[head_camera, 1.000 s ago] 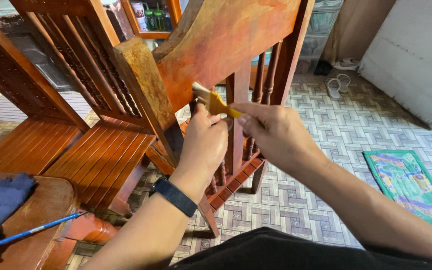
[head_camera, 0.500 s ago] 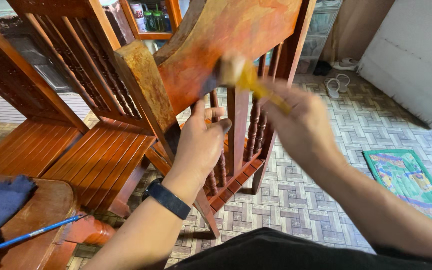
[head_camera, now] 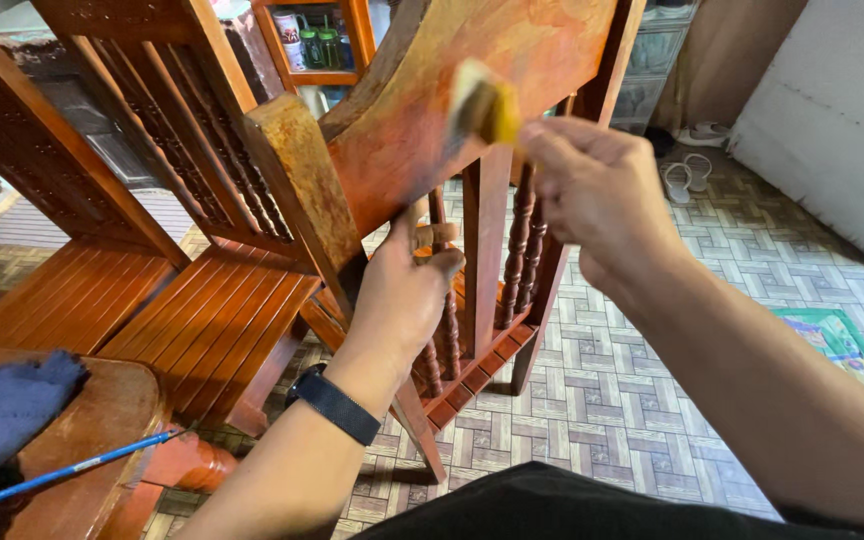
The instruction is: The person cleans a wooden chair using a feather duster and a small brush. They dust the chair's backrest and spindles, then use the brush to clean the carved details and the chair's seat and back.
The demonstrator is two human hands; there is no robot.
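A reddish-brown wooden chair is tipped toward me, its broad top panel blotched orange and yellow. My left hand, with a dark band at the wrist, grips the chair's frame just below that panel, beside the turned spindles. My right hand holds a yellow-handled paintbrush, and its pale bristles lie against the panel's face. The brush is blurred.
Slatted wooden seats of other chairs stand at left. A round wooden stool at lower left carries a blue cloth and a thin blue brush. Patterned floor tiles, a green mat and sandals lie to the right.
My right hand has carried the brush up and to the right, from near my left hand onto the panel's upper face. My left hand shifted slightly lower on the frame.
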